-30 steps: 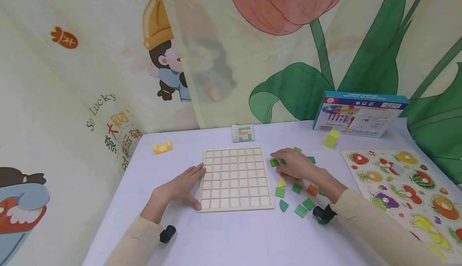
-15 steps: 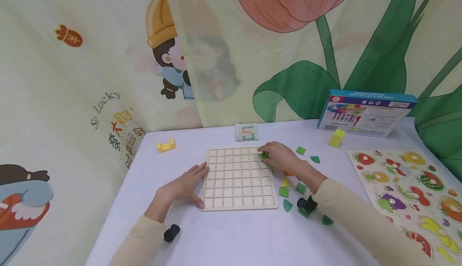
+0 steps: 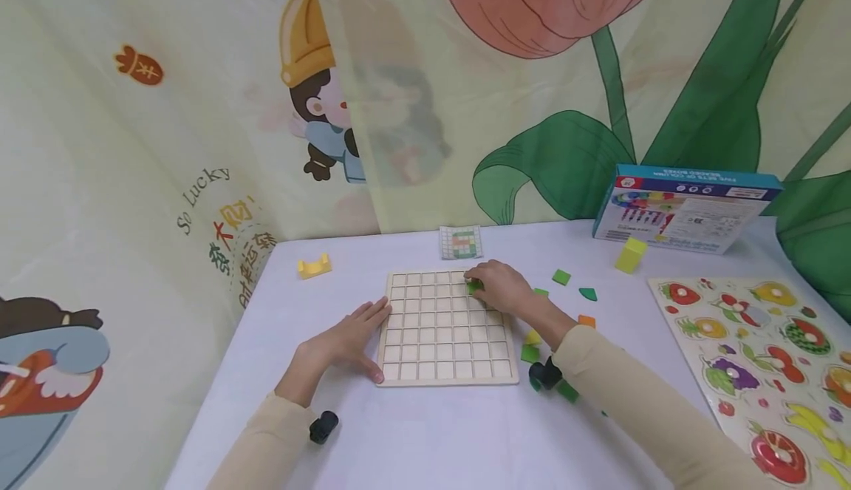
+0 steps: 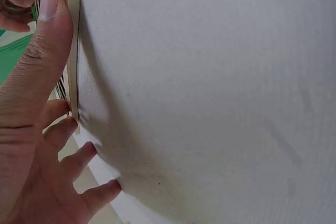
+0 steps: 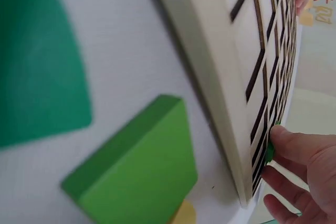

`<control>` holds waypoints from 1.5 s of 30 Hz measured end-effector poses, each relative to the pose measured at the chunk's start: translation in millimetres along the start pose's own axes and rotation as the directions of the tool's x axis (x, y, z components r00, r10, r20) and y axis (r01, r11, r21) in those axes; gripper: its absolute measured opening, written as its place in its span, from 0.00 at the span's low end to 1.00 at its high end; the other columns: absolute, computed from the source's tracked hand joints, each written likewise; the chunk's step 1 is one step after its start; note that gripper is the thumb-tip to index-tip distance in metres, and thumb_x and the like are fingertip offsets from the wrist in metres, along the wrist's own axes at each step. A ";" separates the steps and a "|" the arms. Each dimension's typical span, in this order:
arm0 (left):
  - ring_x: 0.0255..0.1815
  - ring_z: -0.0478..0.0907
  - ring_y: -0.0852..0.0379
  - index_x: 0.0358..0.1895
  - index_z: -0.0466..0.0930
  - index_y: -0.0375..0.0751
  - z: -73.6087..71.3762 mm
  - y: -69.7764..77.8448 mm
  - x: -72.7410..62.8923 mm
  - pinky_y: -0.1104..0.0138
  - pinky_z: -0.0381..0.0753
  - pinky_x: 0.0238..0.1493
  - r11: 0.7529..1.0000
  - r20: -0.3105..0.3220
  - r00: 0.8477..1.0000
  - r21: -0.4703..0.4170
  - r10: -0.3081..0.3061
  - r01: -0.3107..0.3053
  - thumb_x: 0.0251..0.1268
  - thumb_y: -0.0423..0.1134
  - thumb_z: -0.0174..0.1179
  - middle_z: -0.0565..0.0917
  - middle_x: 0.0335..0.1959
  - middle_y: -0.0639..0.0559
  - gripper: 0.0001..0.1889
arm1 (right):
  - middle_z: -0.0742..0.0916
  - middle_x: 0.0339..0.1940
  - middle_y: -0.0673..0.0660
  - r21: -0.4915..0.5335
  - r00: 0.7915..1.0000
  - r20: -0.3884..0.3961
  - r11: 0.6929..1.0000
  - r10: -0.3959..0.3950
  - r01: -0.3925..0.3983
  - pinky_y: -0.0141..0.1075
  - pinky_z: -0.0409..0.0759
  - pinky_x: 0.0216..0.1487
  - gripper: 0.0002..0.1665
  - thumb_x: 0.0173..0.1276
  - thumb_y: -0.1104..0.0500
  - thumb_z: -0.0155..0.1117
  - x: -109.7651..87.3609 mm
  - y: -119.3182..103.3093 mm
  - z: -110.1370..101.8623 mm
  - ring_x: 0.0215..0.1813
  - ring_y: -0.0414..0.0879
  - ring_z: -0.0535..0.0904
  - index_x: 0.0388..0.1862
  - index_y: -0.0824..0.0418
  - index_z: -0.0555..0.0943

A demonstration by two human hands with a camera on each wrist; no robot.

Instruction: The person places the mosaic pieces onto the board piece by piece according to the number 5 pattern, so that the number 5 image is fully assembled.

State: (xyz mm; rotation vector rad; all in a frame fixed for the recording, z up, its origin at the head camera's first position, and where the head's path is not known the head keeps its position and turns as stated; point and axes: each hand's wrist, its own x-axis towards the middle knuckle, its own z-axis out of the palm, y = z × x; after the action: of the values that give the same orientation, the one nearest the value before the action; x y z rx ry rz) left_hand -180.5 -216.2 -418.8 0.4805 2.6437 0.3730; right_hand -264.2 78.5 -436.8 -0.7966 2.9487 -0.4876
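A square wooden grid board [image 3: 435, 338] lies on the white-covered table, its cells bare apart from the upper right area that my right hand covers. My left hand [image 3: 346, 338] rests with spread fingers along the board's left edge, thumb at the near left corner. Over the far right cells, my right hand [image 3: 501, 287] pinches a small green tile [image 3: 474, 285] between thumb and fingers. In the right wrist view this green tile [image 5: 270, 151] is at the grid's surface. Loose tiles lie right of the board: a green square [image 3: 561, 276], a dark green quarter-circle [image 3: 588, 294] and several others.
Behind the board lies a small pattern card [image 3: 461, 242]. A yellow arched block [image 3: 315, 266] sits at the back left. Toward the right are a yellow block [image 3: 631, 254], a printed box [image 3: 688, 209] and a fruit puzzle board [image 3: 744, 335]. A patterned curtain hangs behind the table.
My right hand has picked up the green tile from the loose pieces and carried it left over the board's far right cells. My left hand stays at the board's edge.
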 end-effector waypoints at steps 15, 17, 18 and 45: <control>0.80 0.41 0.39 0.77 0.48 0.37 -2.7 1.9 -2.5 0.42 0.48 0.77 1.000 -0.005 1.000 -0.021 0.006 -0.006 0.35 0.49 0.79 0.44 0.81 0.44 0.63 | 0.85 0.54 0.58 0.131 0.991 0.065 0.983 0.118 -0.126 0.47 0.81 0.57 0.20 0.67 0.62 0.64 -43.2 62.6 -39.1 0.54 0.52 0.79 0.59 0.60 0.81; 0.80 0.41 0.39 0.77 0.48 0.37 -3.6 1.6 -3.0 0.43 0.48 0.77 1.000 -0.004 1.000 -0.017 0.000 0.000 0.35 0.49 0.79 0.44 0.81 0.45 0.63 | 0.85 0.54 0.58 0.120 0.982 0.104 0.978 0.157 -0.169 0.47 0.81 0.57 0.22 0.66 0.59 0.65 -50.4 69.9 -40.1 0.53 0.52 0.79 0.59 0.59 0.80; 0.80 0.41 0.39 0.77 0.48 0.38 -3.9 1.5 -3.0 0.43 0.48 0.77 1.000 -0.003 1.000 -0.015 -0.002 0.002 0.36 0.49 0.79 0.43 0.81 0.45 0.63 | 0.85 0.54 0.58 0.117 0.979 0.116 0.976 0.170 -0.183 0.47 0.82 0.57 0.23 0.66 0.58 0.66 -53.3 72.5 -39.6 0.52 0.51 0.79 0.60 0.59 0.80; 0.80 0.41 0.41 0.77 0.48 0.40 -3.0 1.4 -4.3 0.44 0.48 0.78 0.999 -0.009 1.000 -0.033 -0.001 0.001 0.36 0.49 0.79 0.44 0.81 0.46 0.63 | 0.85 0.56 0.56 0.056 0.999 0.037 0.998 -0.031 0.029 0.44 0.77 0.64 0.21 0.65 0.60 0.67 16.7 -16.6 -1.7 0.60 0.51 0.79 0.57 0.59 0.82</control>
State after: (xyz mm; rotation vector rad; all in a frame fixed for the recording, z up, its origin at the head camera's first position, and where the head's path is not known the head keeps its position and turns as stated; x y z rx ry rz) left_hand -177.8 -217.1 -414.2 0.4678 2.6422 0.4187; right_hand -270.9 57.1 -429.4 -0.8360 2.8795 -0.5470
